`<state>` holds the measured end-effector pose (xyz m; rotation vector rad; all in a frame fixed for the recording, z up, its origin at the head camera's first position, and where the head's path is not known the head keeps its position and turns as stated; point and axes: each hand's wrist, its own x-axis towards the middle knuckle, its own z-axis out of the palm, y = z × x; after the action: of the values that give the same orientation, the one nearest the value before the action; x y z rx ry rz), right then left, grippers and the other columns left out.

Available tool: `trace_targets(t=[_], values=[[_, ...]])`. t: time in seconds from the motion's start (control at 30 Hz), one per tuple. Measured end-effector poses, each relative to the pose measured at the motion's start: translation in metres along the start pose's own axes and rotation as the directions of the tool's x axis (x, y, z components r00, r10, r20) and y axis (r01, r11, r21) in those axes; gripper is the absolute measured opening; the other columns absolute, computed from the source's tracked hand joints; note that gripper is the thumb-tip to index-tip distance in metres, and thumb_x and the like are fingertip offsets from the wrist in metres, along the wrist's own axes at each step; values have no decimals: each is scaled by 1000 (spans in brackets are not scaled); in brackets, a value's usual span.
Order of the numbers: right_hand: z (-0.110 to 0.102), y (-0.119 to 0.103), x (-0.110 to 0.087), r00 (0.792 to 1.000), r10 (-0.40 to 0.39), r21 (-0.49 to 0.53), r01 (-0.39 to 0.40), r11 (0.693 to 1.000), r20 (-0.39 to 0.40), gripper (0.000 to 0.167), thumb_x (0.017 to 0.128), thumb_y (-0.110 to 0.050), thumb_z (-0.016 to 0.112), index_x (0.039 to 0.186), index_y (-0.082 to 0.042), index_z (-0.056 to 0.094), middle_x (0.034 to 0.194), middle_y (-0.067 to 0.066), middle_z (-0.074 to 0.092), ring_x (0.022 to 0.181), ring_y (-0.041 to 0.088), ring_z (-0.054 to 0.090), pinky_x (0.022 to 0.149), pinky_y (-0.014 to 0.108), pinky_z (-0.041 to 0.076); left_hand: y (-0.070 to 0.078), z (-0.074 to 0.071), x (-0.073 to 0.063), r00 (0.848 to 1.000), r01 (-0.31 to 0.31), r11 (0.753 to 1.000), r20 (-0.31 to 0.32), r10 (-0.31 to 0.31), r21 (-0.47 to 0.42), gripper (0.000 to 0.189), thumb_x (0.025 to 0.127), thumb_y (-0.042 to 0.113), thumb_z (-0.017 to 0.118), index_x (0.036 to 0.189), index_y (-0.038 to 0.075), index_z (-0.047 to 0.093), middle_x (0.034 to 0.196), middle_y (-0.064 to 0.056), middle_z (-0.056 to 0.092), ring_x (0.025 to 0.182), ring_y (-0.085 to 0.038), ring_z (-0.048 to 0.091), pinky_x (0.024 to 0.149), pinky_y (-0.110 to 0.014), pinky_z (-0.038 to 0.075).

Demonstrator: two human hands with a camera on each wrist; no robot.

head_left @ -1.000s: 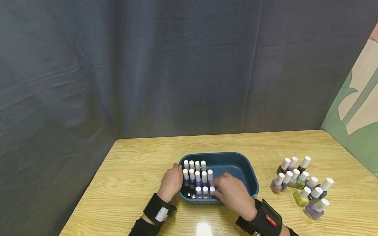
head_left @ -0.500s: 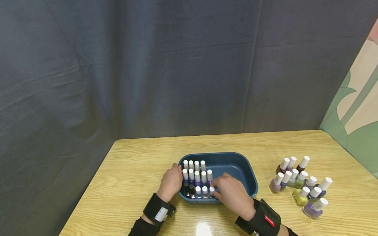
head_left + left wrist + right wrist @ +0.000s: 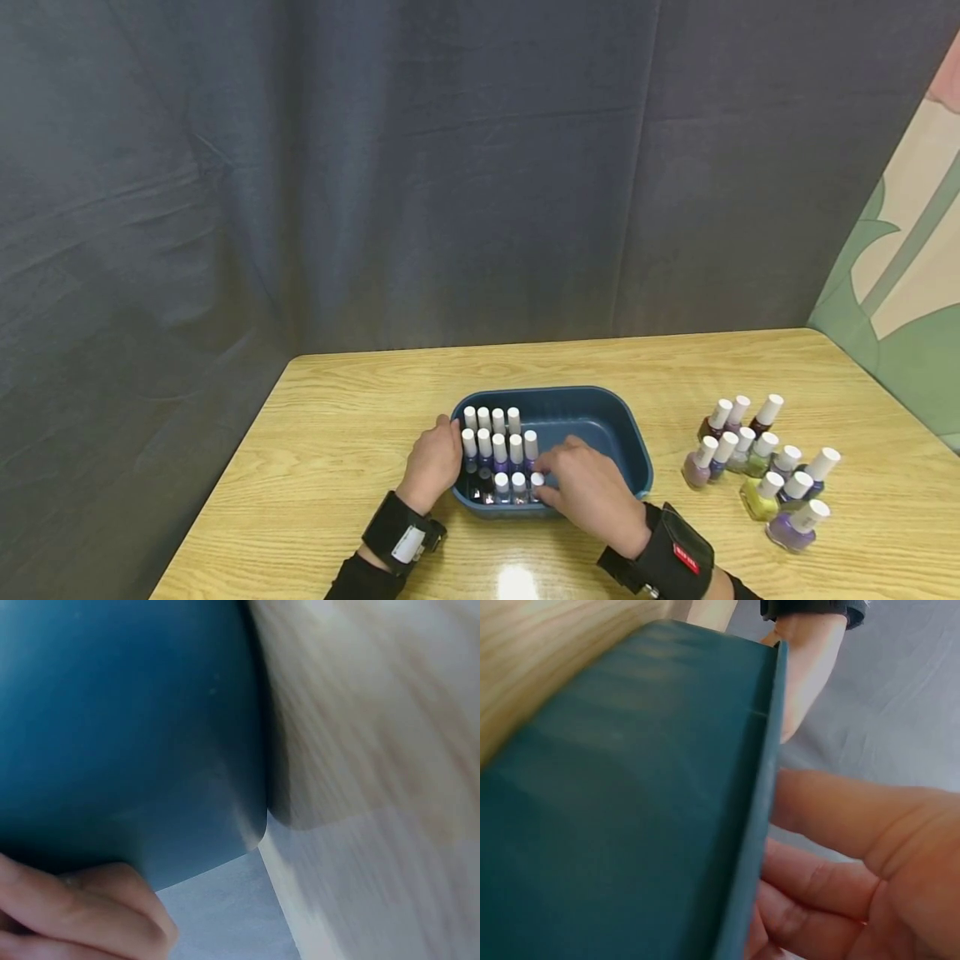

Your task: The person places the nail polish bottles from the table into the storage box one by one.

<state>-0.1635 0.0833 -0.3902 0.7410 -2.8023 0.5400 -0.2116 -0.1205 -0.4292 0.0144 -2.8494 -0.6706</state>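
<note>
In the head view a dark blue plastic tub (image 3: 577, 403) holds several nail polish bottles with white caps, upright in rows along its left part. My left hand (image 3: 433, 460) grips the tub's left rim; its curled fingers (image 3: 97, 907) show against the outer wall in the left wrist view. At the front row's right end, my right hand (image 3: 588, 487) pinches the white cap of a nail polish bottle (image 3: 537, 481) between thumb and fingers. The right wrist view shows that thumb (image 3: 825, 806) behind the tub's front rim, which hides the bottle.
To the right of the tub, several more nail polish bottles (image 3: 760, 497) stand grouped on the wooden table (image 3: 360, 400), in purple, yellow-green and dark shades. A dark grey curtain (image 3: 465, 183) hangs behind the table, with a patterned cloth (image 3: 900, 292) at the far right.
Objects have slid slightly left in the head view as the camera turned a little. Both hands keep the same hold on tub and bottle.
</note>
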Motion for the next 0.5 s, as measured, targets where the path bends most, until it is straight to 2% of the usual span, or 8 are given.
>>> trace_targets(t=[0.2,0.33,0.5], values=[[-12,3,-3,999,30,10,-30,999,-10,23,70,-20,76,92,-17,70,85,-6,64,83,13,54,65,23,43,1,0,-1,1000,-8,1000,1,8,-16,27,98,18,38,84,-2,51,67,-22,59,67,-37,63,50,-43,44],[-27,10,-7,998,46,20,-45,999,-48,24,73,-18,74,96,-16,69,89,-6,65,88,14,56,72,24,44,0,0,0,1000,-15,1000,-1,14,-21,27,98,17,38,84,-2,50,67,-22,58,67,-38,63,50,-43,44],[-49,24,-12,993,48,-2,-49,999,-108,25,74,-17,74,98,-15,68,90,-4,65,86,14,56,73,26,44,0,-1,-1,1000,-11,1000,-6,11,-28,26,97,17,38,85,-2,51,68,-23,59,66,-38,62,50,-44,44]])
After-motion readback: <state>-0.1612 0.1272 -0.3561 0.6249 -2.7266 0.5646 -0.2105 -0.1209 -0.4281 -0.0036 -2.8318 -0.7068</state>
